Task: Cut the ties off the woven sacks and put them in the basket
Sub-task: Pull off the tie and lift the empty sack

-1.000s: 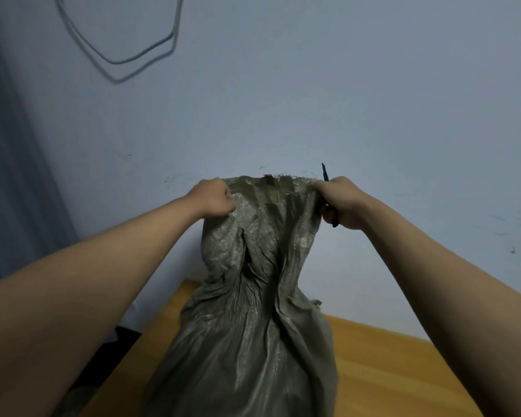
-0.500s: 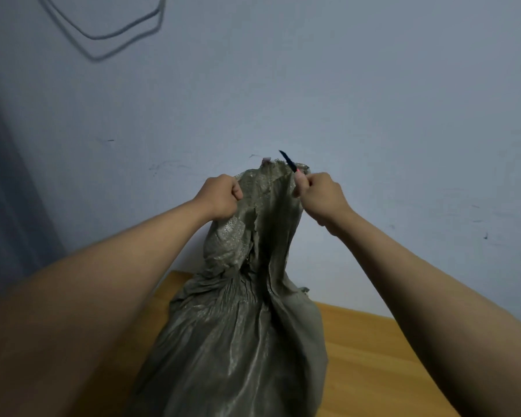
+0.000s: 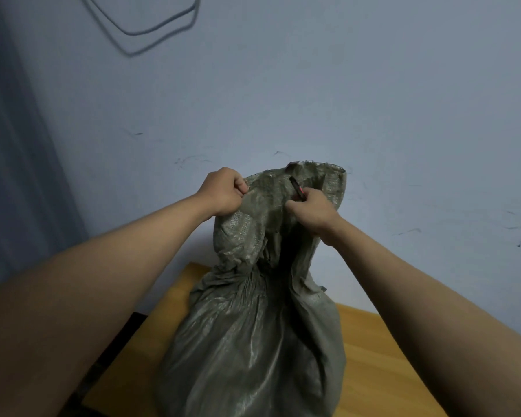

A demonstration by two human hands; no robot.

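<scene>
A grey-green woven sack [image 3: 253, 341] stands upright on a wooden table [image 3: 382, 365]. Its mouth is spread open at the top. My left hand [image 3: 224, 192] is closed on the left edge of the sack's mouth. My right hand [image 3: 309, 210] grips the near rim of the mouth and also holds a dark, thin tool [image 3: 297, 188] with a reddish part, whose tip points up and to the left. No tie and no basket are in view.
A pale blue wall [image 3: 373, 100] rises right behind the table. A grey cable [image 3: 151, 31] hangs in a loop high on the wall. A blue curtain [image 3: 15, 161] hangs at the left. A dark gap lies left of the table's edge.
The sack's mouth has been pulled wider open. My right hand has shifted to the near rim, and the tool's tip now tilts left over the opening. My left hand kept its grip.
</scene>
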